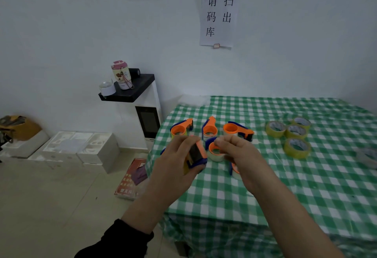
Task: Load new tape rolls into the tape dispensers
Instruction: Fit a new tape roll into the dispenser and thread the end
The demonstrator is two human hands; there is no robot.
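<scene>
My left hand [175, 155] grips an orange and blue tape dispenser [196, 156] above the table's left edge. My right hand [237, 151] hovers beside it with curled fingers over another dispenser [215, 151] holding a clear roll; whether it pinches anything I cannot tell. Three more orange and blue dispensers [181, 128] [210, 128] [237, 130] sit in a row behind my hands. A further dispenser [234, 170] shows partly under my right wrist. Several yellow tape rolls [296, 131] lie at the right.
The table wears a green checked cloth [285, 186]. A white machine with a black top [140, 102] stands left of the table, carrying a cup [122, 77]. White boxes [77, 149] and a red book [132, 178] lie on the floor.
</scene>
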